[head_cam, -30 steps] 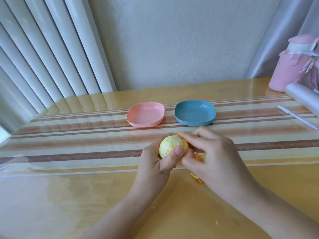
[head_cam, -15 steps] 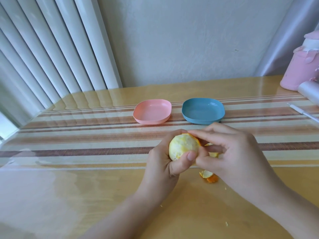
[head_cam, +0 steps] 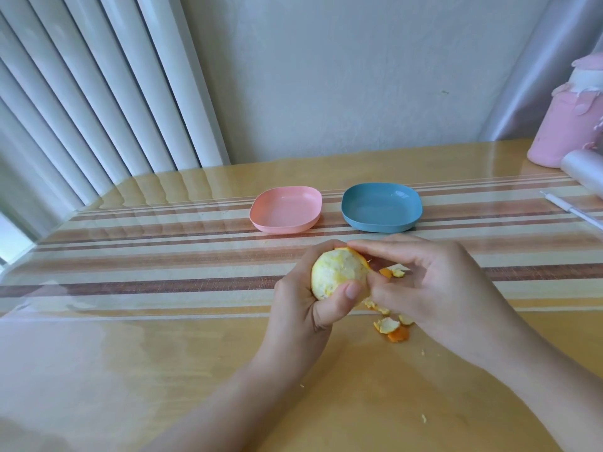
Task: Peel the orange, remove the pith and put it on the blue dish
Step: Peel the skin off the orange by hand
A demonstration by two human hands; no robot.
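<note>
Grip: left hand cups round, mostly pith-pale orange, thumb pressed across its near side, above glossy wooden table. Last bright rind strip on fruit's upper right edge faces right hand, whose thumb and forefinger pinch it. Fruit near-spherical, no clear long axis. Rounded-square blue plastic dish lies beyond, empty; right hand nearer.

Two bare forearms show: the left forearm at the lower middle of the frame and the right forearm at the lower right, both uncovered right to the frame's edge. The left grip and right grip are bare too. The left thumbnail is short and rounded.
</note>
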